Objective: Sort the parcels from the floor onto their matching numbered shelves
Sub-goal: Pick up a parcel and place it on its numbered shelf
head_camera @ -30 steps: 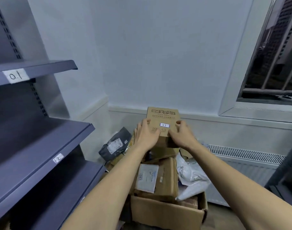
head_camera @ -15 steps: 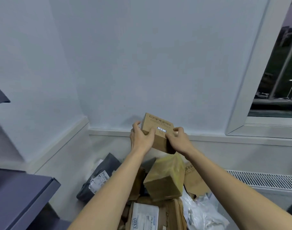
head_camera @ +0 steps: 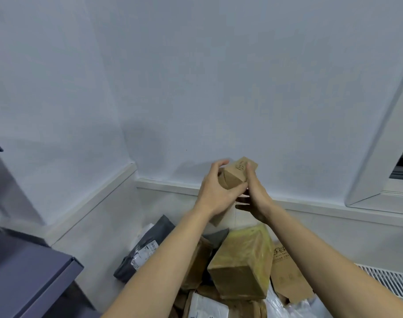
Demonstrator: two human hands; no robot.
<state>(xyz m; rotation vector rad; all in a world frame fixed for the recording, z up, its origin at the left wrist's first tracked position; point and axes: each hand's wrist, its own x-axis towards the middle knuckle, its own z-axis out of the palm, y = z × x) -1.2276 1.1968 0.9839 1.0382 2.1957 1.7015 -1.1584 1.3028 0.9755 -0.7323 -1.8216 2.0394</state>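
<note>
Head view: a small cardboard box (head_camera: 236, 177) is gripped, tilted, between the left hand (head_camera: 219, 191) and right hand (head_camera: 256, 193), above parcels heaped below: a taped brown box (head_camera: 241, 262), a grey mailer bag (head_camera: 145, 246). A shelf (head_camera: 33, 278) edge is seen lower left.

Print on the small box (head_camera: 233, 177) is too blurred to read. The left hand (head_camera: 215, 193) covers its near side. The shelf (head_camera: 28, 278) is cut off by the left edge, the pile's white-labelled parcel (head_camera: 207, 306) by the bottom edge.
</note>
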